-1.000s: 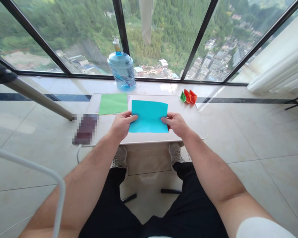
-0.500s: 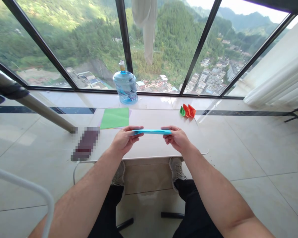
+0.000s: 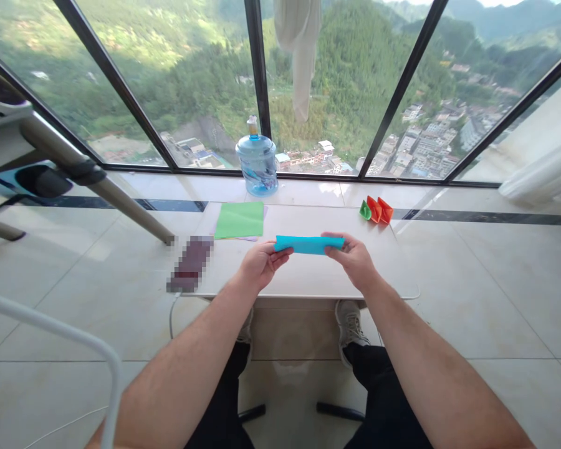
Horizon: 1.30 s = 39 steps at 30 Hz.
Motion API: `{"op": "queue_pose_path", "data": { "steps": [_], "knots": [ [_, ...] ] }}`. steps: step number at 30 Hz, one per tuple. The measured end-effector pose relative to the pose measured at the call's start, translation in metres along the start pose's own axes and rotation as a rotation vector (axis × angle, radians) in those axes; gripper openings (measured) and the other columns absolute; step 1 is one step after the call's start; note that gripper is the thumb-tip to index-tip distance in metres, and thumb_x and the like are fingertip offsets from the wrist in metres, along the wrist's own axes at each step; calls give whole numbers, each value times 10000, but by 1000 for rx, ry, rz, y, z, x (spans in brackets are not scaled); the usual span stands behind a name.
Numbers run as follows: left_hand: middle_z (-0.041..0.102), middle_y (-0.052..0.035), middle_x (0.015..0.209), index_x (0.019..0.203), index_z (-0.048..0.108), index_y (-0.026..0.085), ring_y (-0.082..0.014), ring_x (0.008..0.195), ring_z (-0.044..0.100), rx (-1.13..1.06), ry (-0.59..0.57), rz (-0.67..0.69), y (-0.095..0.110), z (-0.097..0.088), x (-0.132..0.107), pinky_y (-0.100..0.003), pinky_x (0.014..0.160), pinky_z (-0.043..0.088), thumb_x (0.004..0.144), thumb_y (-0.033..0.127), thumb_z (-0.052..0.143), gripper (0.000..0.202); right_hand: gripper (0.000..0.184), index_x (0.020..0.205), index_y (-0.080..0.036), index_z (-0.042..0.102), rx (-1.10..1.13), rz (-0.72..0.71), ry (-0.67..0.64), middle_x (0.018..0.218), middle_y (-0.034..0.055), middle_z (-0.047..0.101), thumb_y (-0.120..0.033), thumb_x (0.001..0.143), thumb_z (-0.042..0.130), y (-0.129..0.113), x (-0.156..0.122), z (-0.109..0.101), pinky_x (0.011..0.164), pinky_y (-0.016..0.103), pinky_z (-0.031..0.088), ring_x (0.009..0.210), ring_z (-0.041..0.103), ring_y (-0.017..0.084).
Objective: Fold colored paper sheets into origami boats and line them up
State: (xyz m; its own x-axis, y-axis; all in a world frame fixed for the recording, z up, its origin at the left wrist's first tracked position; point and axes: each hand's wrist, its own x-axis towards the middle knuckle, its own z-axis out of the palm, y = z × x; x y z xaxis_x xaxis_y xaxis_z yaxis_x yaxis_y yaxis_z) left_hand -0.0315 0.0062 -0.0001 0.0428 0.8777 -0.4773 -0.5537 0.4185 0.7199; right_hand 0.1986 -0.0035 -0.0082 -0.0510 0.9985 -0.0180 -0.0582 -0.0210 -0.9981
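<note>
Head view looks down on a low, pale desk (image 3: 318, 218) standing on glossy tiled floor (image 3: 472, 268), close to a wall of slanting windows with black frames (image 3: 257, 68); beyond the glass lie wooded hills and clustered buildings. White fabric (image 3: 303, 62) hangs before the middle pane, and a white curtain (image 3: 542, 168) gathers at the far right. Just past the desk's far edge, near the window, stands a clear blue water jug (image 3: 257, 163). Toward the desk's far left corner lies a green sheet of paper (image 3: 239, 220), with a purple sheet (image 3: 266, 217) peeking from beneath it. Near the far right corner, three small folded paper pieces stand close together: one green (image 3: 365, 211) and two orange-red (image 3: 379, 211). A dark rectangular object (image 3: 191, 265), blurred into blocks, sits at the left edge, a white cable (image 3: 172, 315) curving down near it. Over the middle of the desk, both hands grip a piece of bright blue paper (image 3: 308, 245) that shows as a narrow crosswise band. The left hand (image 3: 263, 262) is closed on its left end, fingers curled; the right hand (image 3: 355, 259) pinches the other end, thumb on the near side and fingers behind.
</note>
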Motion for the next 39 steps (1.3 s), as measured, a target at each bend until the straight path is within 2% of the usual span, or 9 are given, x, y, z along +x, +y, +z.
{"op": "queue_pose_path", "data": {
  "steps": [2, 4, 6, 8, 11, 16, 21, 30, 39],
  "knots": [
    [736, -69, 778, 826, 685, 131, -163, 684, 722, 40, -17, -23, -1, 2, -1, -227, 581, 537, 724, 123, 634, 114, 306, 916, -197, 792, -63, -44, 94, 821, 14, 739, -410, 698, 829, 4, 1, 2, 847, 389, 519, 826, 636, 205],
    [714, -71, 761, 797, 682, 143, -196, 688, 709, 93, -47, -21, -3, 2, -1, -260, 551, 507, 741, 282, 657, 152, 279, 841, -194, 791, -75, -55, 151, 768, 1, 724, -430, 696, 824, 7, 2, 3, 829, 393, 517, 767, 619, 193],
    [691, -48, 765, 790, 682, 167, -188, 689, 668, 167, -46, 75, -6, 2, -1, -268, 557, 478, 727, 450, 709, 291, 283, 839, -194, 793, -56, -47, 170, 770, -5, 727, -422, 677, 834, 9, 4, 2, 823, 388, 518, 753, 614, 185],
    [668, -22, 761, 768, 681, 179, -154, 700, 612, 285, -21, 217, -10, 1, 0, -253, 599, 458, 658, 528, 801, 384, 288, 828, -190, 788, -35, -30, 173, 779, -3, 732, -411, 653, 847, 10, 4, 1, 817, 380, 520, 750, 616, 181],
    [622, -2, 691, 677, 653, 175, -130, 690, 553, 429, -10, 336, -17, 0, 2, -247, 636, 436, 590, 519, 874, 418, 289, 795, -186, 769, -13, -1, 173, 767, -3, 727, -395, 620, 864, 11, 4, 1, 797, 364, 523, 738, 615, 176],
    [590, 11, 637, 657, 653, 180, -123, 641, 525, 434, 48, 397, -20, 3, 3, -251, 607, 430, 592, 485, 871, 380, 311, 808, -189, 742, 41, 30, 139, 772, -7, 715, -376, 604, 884, 8, 2, 5, 767, 333, 524, 731, 612, 161],
    [579, 16, 609, 649, 655, 177, -114, 610, 516, 451, 54, 415, -18, 5, 1, -245, 589, 420, 595, 452, 869, 353, 384, 789, -193, 697, 16, 40, 205, 693, -15, 644, -520, 650, 843, 3, 0, 7, 646, 299, 490, 658, 564, 142],
    [595, 17, 626, 674, 658, 173, -115, 627, 533, 444, 54, 424, -19, 4, 4, -236, 596, 432, 582, 417, 877, 340, 387, 884, -202, 711, 52, 0, 216, 797, -2, 703, -387, 580, 863, 5, 3, 8, 716, 307, 515, 763, 616, 161],
    [547, 26, 597, 620, 614, 180, -108, 601, 499, 460, 74, 432, -19, 4, 3, -245, 590, 416, 609, 432, 856, 350, 366, 820, -194, 701, 31, 28, 255, 693, -17, 656, -426, 580, 850, 3, 3, 8, 641, 290, 464, 672, 562, 140]
  ]
}}
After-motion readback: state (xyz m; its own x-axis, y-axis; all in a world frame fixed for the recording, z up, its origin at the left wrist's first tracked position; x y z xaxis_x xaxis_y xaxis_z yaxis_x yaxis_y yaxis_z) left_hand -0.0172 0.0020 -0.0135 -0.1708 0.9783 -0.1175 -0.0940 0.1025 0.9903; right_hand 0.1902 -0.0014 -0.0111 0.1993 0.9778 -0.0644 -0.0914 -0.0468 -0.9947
